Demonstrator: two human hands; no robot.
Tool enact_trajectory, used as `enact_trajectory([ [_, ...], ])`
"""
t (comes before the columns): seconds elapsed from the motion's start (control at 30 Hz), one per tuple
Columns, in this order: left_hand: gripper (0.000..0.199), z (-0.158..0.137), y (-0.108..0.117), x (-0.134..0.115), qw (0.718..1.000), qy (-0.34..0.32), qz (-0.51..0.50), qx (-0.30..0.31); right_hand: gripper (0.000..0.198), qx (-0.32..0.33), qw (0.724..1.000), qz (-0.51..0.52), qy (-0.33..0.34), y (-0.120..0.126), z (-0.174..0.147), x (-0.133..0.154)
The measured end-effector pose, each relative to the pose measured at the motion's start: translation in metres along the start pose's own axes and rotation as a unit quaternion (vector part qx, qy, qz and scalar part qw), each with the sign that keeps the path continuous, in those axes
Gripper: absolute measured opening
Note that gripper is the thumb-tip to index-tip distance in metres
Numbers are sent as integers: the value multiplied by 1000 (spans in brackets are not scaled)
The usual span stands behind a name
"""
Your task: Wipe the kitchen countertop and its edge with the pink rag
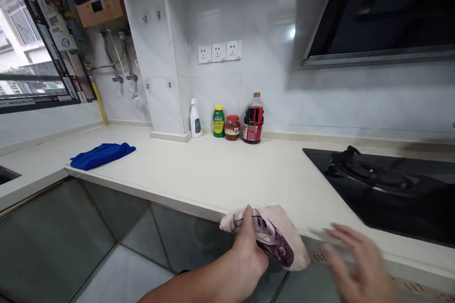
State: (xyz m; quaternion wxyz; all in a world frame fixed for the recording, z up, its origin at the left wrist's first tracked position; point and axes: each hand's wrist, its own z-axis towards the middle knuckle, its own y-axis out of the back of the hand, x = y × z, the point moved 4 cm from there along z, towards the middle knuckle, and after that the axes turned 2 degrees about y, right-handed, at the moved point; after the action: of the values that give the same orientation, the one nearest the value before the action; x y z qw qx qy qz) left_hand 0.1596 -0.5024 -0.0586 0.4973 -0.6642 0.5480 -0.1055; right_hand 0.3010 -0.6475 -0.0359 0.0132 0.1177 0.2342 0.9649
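Note:
My left hand is closed around a folded cloth, cream with a dark purple print, its thumb pressed on top. The cloth is at the front edge of the pale countertop; whether it touches the counter I cannot tell. To the right, my right hand is blurred by motion, fingers spread apart with nothing seen in them. It is in front of the counter edge, apart from the cloth and below the black gas hob.
By the wall stand a white spray bottle, a green bottle with a yellow cap, a red-lidded jar and a large dark sauce bottle. A blue cloth lies at the left corner. A range hood overhangs the hob.

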Motion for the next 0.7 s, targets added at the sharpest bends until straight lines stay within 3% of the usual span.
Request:
enact_trajectory([
  [0.07, 53, -5, -1, -6, 1000, 25, -16, 9, 28, 38, 994, -2, 102, -28, -8, 68],
  [0.13, 42, -9, 3, -14, 999, 43, -20, 14, 34, 83, 984, -27, 156, -56, -10, 107],
  [0.23, 34, -15, 22, -26, 996, 85, 20, 12, 39, 107, 978, -61, 166, -85, -6, 114],
  [0.3, 42, -21, 43, -35, 991, 107, 83, 23, 39, 110, 976, -68, 175, -97, -3, 104],
  [0.37, 48, -26, 70, -46, 983, 87, 153, 49, 45, 108, 973, -74, 191, -103, -1, 95],
  [0.43, 50, -33, 101, -64, 976, 31, 209, 60, 52, 105, 968, -90, 208, -108, 1, 94],
  [0.53, 48, -44, 151, -111, 957, -111, 269, -24, 59, 125, 957, -117, 235, -122, 8, 106],
  [0.6, 44, -59, 178, -158, 908, -261, 305, -116, 63, 145, 946, -127, 262, -139, 15, 124],
  [0.7, 39, -87, 203, -232, 808, -447, 326, -206, 67, 162, 935, -113, 294, -176, 29, 168],
])
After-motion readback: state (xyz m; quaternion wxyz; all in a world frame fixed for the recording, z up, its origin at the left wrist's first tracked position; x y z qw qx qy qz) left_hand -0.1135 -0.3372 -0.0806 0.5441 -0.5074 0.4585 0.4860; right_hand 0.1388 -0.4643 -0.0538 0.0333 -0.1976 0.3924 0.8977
